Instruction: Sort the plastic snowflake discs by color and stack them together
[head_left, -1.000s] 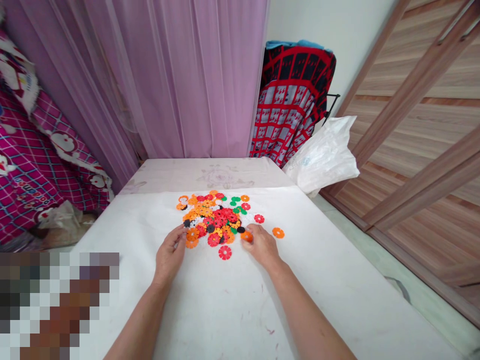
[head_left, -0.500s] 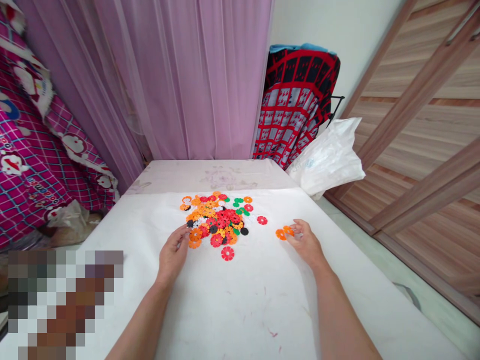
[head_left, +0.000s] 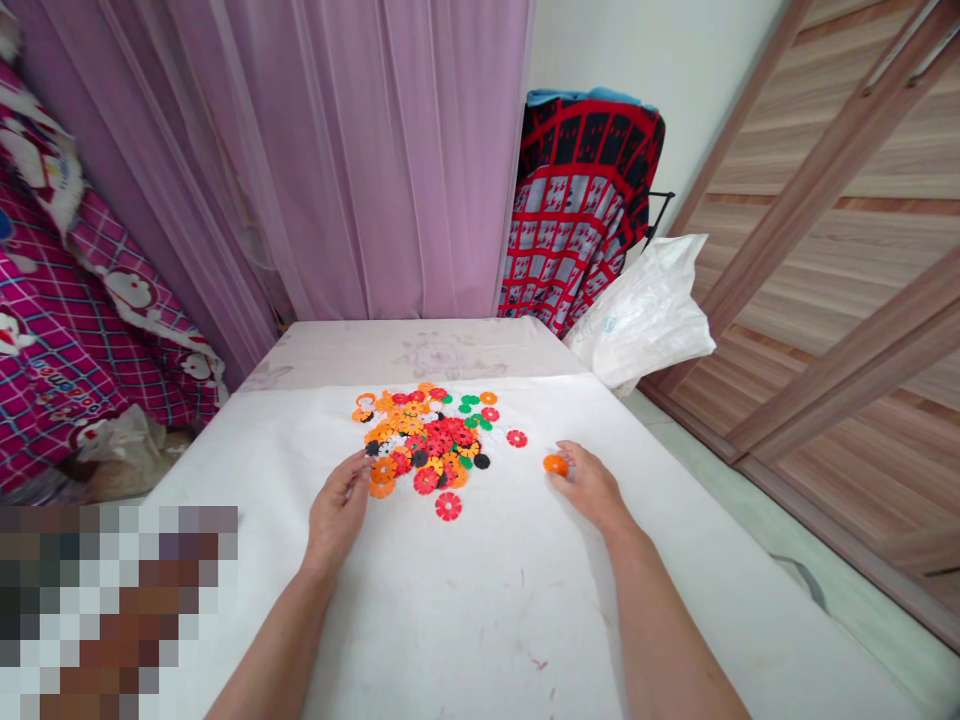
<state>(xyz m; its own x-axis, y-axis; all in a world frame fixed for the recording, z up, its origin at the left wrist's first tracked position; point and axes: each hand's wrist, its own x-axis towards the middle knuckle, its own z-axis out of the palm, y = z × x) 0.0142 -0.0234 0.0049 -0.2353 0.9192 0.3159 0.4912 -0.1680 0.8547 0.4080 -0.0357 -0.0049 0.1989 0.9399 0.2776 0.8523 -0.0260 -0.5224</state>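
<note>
A loose pile of flower-shaped plastic discs (head_left: 446, 434) in red, orange, green, black and white lies on the white-covered table (head_left: 465, 610). At the pile's left edge is my left hand (head_left: 339, 502), its fingertips drawn together beside a black disc (head_left: 373, 449) and an orange disc (head_left: 383, 470). Whether anything is pinched there I cannot make out. My right hand (head_left: 589, 484), right of the pile, has its thumb and fingers closed on an orange disc (head_left: 555, 464). A second orange disc seems stacked with it, but the overlap hides how they sit.
Single red discs lie in front of the pile (head_left: 448, 506) and to its right (head_left: 517, 438). A white plastic bag (head_left: 645, 310) stands at the table's right far corner. Purple curtains (head_left: 375, 160) hang behind, and a wooden wardrobe (head_left: 840, 250) is on the right.
The two orange discs at my right hand, side by side before, now overlap as one. My right hand has shifted slightly left; the left hand stays by the pile. The view has turned a little.
</note>
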